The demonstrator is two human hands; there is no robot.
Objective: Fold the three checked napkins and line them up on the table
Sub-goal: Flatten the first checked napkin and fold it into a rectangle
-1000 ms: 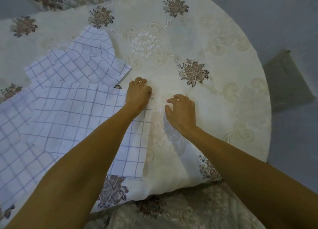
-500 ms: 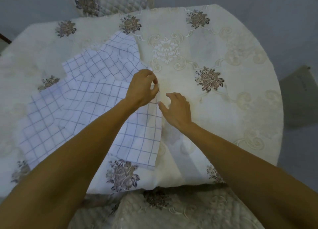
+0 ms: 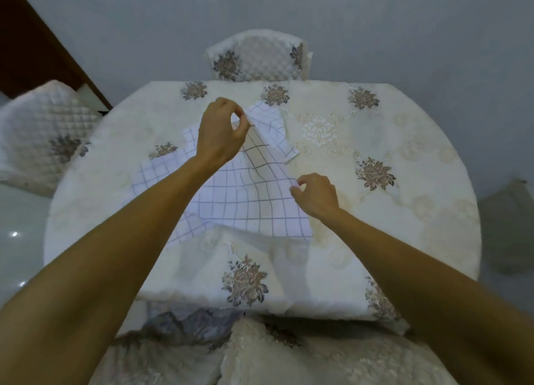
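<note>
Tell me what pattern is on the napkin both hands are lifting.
White with a thin grey-purple grid check, on the lifted napkin, seen in the head view.

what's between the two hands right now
In the head view, the top checked napkin stretches between them: the left hand pinches one corner lifted off the table, the right hand pinches another lower down.

We see the right half of the round table [image 3: 404,211] bare under its flowered cloth, open for our hands to pass. The checked napkins [image 3: 248,205] crowd the left centre, one lifted between our left hand [image 3: 221,133] and right hand [image 3: 315,195]. Quilted chairs [image 3: 257,57] stand close at the far and left edges.
</note>
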